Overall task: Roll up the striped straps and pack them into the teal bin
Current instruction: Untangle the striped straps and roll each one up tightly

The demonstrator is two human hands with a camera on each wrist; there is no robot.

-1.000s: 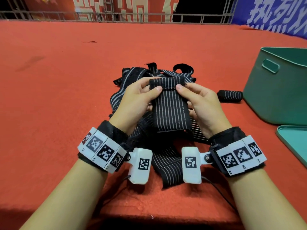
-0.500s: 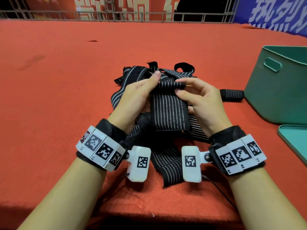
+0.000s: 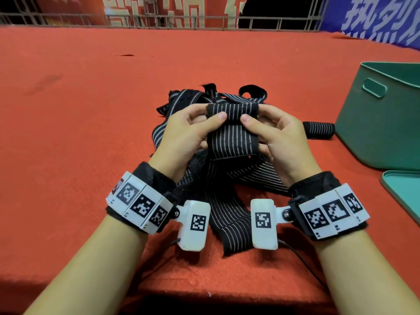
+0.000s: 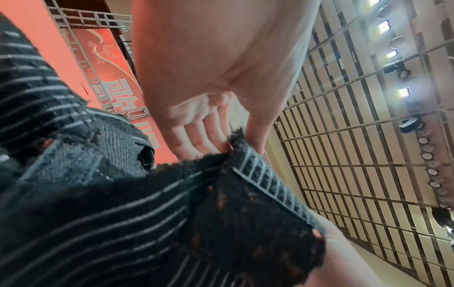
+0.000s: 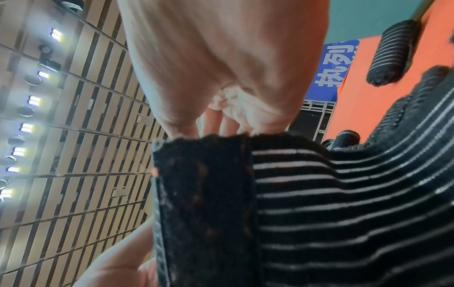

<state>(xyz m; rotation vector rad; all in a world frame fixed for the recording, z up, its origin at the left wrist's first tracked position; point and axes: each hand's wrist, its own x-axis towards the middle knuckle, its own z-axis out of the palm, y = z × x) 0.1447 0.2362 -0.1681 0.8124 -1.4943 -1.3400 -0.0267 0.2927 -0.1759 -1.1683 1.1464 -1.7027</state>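
The left hand and right hand each pinch 1 end of a just-started roll at the top of a striped strap, thumbs in front, fingers curled behind; the strap's tail hangs below the fingers onto the loose pile. The risk, as I judge it: uneven thumb pressure could skew or unwind the roll; the teal bin waits right of the right fingers, 1 finished roll between.

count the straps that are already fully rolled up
1. The finished roll lies on the red table beside the teal bin. The strap in both hands is only started, the pile is loose. The bin's inside is hidden, so more may be there.
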